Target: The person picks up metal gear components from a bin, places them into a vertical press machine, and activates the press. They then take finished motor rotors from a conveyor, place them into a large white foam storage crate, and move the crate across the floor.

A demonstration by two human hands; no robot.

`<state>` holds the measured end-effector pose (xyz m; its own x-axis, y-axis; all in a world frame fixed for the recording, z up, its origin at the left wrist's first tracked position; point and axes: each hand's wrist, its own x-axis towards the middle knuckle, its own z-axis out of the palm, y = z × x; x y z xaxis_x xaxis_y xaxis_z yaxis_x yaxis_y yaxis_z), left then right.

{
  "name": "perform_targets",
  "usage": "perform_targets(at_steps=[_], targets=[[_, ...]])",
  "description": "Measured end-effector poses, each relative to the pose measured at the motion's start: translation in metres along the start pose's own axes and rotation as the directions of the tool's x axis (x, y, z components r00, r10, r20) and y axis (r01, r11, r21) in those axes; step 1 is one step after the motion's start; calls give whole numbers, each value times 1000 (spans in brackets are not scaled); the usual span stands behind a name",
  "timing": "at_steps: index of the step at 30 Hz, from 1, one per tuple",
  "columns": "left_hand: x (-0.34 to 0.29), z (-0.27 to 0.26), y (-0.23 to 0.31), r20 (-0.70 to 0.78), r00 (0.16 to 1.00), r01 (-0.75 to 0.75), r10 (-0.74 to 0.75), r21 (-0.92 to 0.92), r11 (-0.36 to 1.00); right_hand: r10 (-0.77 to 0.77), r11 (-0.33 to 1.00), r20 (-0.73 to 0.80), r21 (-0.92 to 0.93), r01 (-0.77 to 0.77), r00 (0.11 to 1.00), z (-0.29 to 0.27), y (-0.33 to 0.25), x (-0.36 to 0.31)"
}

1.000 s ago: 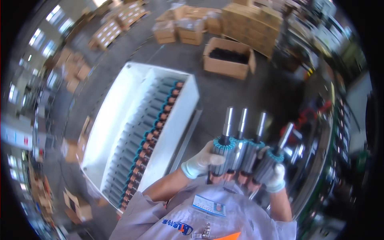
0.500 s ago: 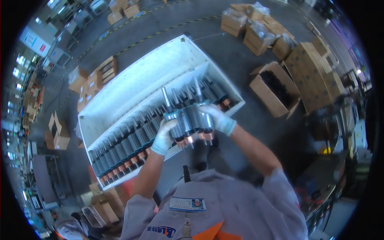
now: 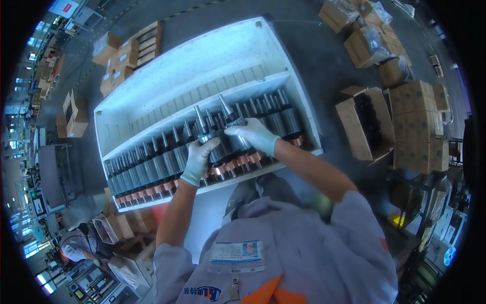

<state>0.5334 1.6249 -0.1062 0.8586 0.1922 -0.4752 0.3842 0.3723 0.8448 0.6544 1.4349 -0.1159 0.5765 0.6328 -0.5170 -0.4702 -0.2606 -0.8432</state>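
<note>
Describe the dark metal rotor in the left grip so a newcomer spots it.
Find the long, white, open box. Across its nearer compartment runs a row of dark, cylindrical rotors with coppery ends. Over that row, the white-gloved left grip holds the dark, silver-shafted rotor, its shaft reaching higher in view than those on its left.

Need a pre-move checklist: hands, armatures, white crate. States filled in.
1. Left hand around an armature: ok.
2. Right hand on another armature: ok.
3. Gloves on both hands: ok.
4. Shafts toward the far side of the white crate, copper ends nearer the wearer: ok.
5. Held armatures fully seated: cannot tell, undersides hidden.
6. Hands clear of armatures: not ok, both in contact.
</note>
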Motion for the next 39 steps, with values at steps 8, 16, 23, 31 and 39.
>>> perform_targets(at_steps=[8,16,23,31,39], targets=[[23,0,44,-355,902,432,-246,748,504,-119,777,-348,-616,-131,930,-18,10,10],[37,-4,70,-145,947,41,-287,940,-340,154,298,-128,-939,-170,980,-21,-31,4],[26,-4,7,269,949,-225,162,943,-246,-508,271,-40,-956,115,860,4,19,25],[39,-14,34,402,915,-400,22,914,-73,-362,360,-96,-932,44,927,12,8,3],[60,102,58,483,814,-577,323,600,554,-504,770,-718,-625,-126,479,-33,72,-192]])
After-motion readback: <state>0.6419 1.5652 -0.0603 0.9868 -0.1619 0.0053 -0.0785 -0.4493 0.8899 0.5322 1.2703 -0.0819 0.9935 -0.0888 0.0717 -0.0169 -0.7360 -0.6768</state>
